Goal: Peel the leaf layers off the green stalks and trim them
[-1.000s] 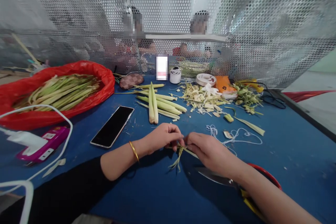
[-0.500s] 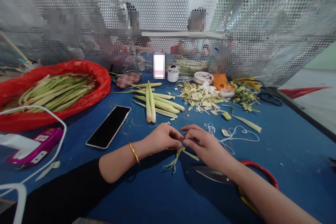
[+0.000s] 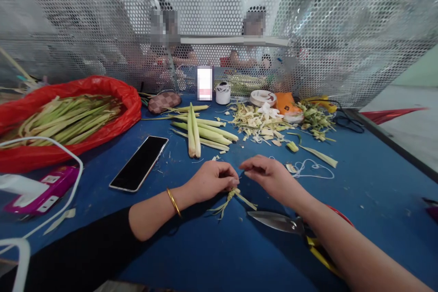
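Note:
My left hand (image 3: pixel 215 180) is closed in a pinch on a small braided piece of pale green leaf strips (image 3: pixel 232 195), whose loose ends hang below the fingertips. Just to its right, my right hand (image 3: pixel 265 173) has its thumb and fingers curled together; anything between them is too small to make out. White string (image 3: pixel 313 169) lies in loops beyond my right hand. Scissors (image 3: pixel 273 221) rest partly under my right forearm, blade pointing left. Past my hands lie several pale green stalks (image 3: pixel 208 134), two of them set across the others.
A red plastic bag (image 3: pixel 132 100) of long leaves stands at left. Nearby are a black phone (image 3: pixel 139 164), a purple power strip (image 3: pixel 63 182) and a white cable (image 3: pixel 80 166). Leaf scraps (image 3: pixel 256 121), tape (image 3: pixel 263 97) and an orange packet (image 3: pixel 285 102) sit before a perforated screen (image 3: pixel 212 4); people sit behind it.
My right hand has come away from my left hand, slightly up and to the right. My left hand keeps hold of the braided piece. More of the scissor blade shows.

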`<state>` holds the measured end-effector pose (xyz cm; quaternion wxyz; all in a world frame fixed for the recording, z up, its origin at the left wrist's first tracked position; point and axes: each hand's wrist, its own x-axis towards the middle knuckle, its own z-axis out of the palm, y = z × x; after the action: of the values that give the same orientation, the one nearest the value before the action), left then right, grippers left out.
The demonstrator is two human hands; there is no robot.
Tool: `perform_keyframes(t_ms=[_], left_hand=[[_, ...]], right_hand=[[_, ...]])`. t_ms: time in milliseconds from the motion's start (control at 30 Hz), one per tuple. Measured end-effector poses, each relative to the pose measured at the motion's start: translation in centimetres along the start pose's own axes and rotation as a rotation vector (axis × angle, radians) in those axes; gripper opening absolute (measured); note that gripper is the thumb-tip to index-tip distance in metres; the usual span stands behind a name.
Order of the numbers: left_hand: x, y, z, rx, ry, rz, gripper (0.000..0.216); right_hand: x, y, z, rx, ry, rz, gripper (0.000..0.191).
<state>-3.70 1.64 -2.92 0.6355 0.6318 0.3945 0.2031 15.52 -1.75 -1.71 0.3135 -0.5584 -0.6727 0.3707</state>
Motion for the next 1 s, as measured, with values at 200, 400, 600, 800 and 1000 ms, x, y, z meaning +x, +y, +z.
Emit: perform_keyframes(t_ms=[200,400,600,800,1000], left_hand=[[0.1,0.0,-0.1,0.011,-0.009,0.004,0.007],[0.1,0.2,-0.2,0.031,-0.017,-0.008,0.011],[0.3,0.3,0.0,-0.02,0.006,-0.034,0.017],[0.6,0.3,-0.1,-0.049,0.054,-0.07,0.023],[0.5,0.5,-0.2,-0.054,0.068,-0.055,0.023]], right_hand=[[-0.1,-0.1,0.2,-0.147,-0.138,-0.018,0.013],[0.1,0.1,1.1,-0.247,-0.061,-0.01,0.009],[0.1,0.1,0.8,-0.266,-0.067,-0.018,0.01],[-0.5,-0.6,0.2,-0.226,-0.179,-0.06,0.01],[-0.6,-0.7,0.2,-0.17,-0.225,-0.07,0.011]])
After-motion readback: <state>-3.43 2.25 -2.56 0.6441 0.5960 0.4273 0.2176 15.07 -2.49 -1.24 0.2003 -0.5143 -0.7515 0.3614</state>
